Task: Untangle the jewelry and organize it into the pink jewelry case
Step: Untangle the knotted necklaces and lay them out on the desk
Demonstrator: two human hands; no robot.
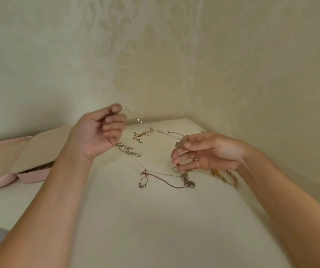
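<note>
At the left edge of the worktop (116, 219) the pink case (33, 175) lies open, well apart from the jewelry. The left hand (99, 130) is raised with curled fingers, pinching one end of a thin silver chain (136, 118) that slants down and right toward the back corner. Past the gold chain (140, 136) and the grey tangle (188, 182) on the worktop, the right hand (209, 151) pinches a fine strand at its fingertips, just above the tangle, with a beaded bracelet (226, 176) below its palm.
</note>
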